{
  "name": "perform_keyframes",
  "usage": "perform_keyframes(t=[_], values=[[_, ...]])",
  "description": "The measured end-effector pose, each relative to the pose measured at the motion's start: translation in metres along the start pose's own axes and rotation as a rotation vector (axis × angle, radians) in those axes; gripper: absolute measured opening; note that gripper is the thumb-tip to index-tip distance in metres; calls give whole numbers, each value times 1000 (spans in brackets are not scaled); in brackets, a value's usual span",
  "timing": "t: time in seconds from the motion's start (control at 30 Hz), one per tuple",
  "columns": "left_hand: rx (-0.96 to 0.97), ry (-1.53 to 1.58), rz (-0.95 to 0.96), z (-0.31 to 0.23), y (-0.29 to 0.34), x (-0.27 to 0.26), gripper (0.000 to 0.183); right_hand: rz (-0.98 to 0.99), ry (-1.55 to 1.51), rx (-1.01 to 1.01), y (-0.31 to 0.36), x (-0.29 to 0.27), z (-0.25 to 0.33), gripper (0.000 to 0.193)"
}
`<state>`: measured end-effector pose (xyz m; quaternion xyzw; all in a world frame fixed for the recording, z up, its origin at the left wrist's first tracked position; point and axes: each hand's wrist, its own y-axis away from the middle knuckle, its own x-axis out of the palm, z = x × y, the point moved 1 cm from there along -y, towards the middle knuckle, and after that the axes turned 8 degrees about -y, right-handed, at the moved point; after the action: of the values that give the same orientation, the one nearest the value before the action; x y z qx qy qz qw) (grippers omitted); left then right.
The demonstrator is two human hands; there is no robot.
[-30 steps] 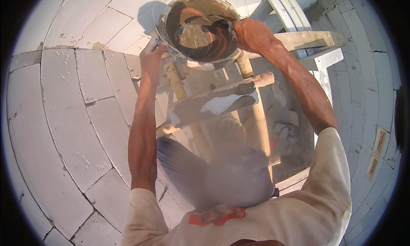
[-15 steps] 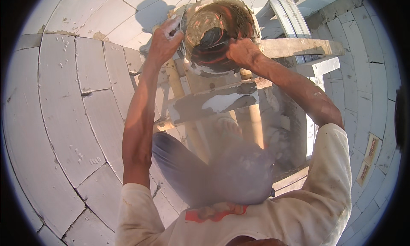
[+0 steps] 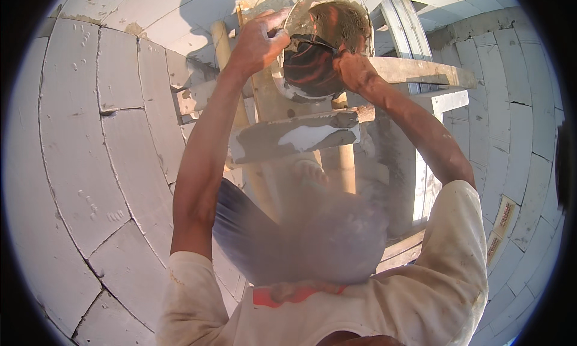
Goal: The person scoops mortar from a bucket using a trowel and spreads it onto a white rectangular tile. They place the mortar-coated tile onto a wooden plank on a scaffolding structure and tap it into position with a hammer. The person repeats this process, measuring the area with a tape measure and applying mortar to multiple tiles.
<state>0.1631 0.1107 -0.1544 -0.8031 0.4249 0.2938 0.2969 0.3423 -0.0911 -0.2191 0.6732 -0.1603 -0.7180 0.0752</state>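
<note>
Head view, looking down past the chest: both arms are raised and both hands are closed on the rim of a round bucket [image 3: 321, 51], held high at the far side of the scene. Left hand [image 3: 258, 42] grips the rim on the left; right hand [image 3: 354, 69] grips it on the right. Bucket mouth faces the camera; inner wall is caked with grey-brown mortar, darker low down. How much it still contains, I cannot tell.

Just below the bucket: wooden scaffold poles [image 3: 225, 63] and a flat plank [image 3: 421, 72] running to the right. A mortar-smeared board [image 3: 294, 138] crosses nearer. One bare foot [image 3: 309, 171] shows beneath it. Pale block wall [image 3: 90, 153] fills the left side; more blocks on the right.

Judgement: step in hand is carrying the bucket two-handed at height, next to the plank. Next move calls for keeping the rim level and both grips firm, with a flat, clear spot on the plank if it is to be set down. Footing on the scaffold looks narrow, so weight should be shifted slowly.
</note>
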Motion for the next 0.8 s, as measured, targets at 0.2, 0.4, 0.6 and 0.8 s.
perform_keyframes(t=[0.2,0.4,0.6,0.8], values=[[-87,107,-12,-9,8,3,62,28,28,49,3,-10,2,21],[-143,179,23,-14,11,10,60,115,8,187,-8,-9,21,24],[-150,200,68,-18,15,19,60,163,-394,17,-15,29,26,27],[-177,114,-108,-7,14,17,62,-127,-1215,-307,-10,32,-12,31]])
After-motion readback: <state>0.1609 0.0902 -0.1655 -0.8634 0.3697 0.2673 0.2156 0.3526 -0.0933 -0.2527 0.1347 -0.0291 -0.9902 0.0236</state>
